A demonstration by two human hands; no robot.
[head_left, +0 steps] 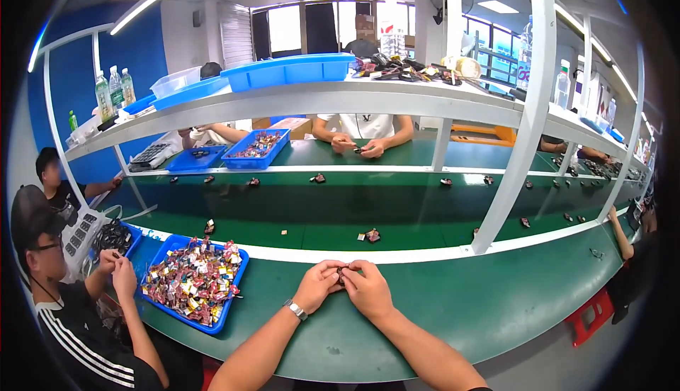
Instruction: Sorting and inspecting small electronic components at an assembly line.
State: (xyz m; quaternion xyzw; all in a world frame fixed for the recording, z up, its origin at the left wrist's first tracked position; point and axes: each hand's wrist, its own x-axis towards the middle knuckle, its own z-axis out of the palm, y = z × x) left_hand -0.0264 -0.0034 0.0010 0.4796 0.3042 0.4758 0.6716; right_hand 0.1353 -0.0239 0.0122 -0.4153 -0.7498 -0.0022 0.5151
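L. hand & r. hand, foreground, grip pinched on a small dark part btwn fingertips, over the green desk; from where I stand, light, steady thumb pressure looks best.

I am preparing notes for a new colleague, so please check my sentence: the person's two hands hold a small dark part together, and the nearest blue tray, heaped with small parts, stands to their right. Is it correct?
Not quite: the head view shows the nearest blue tray to the left. The left hand and right hand do hold a small dark part.
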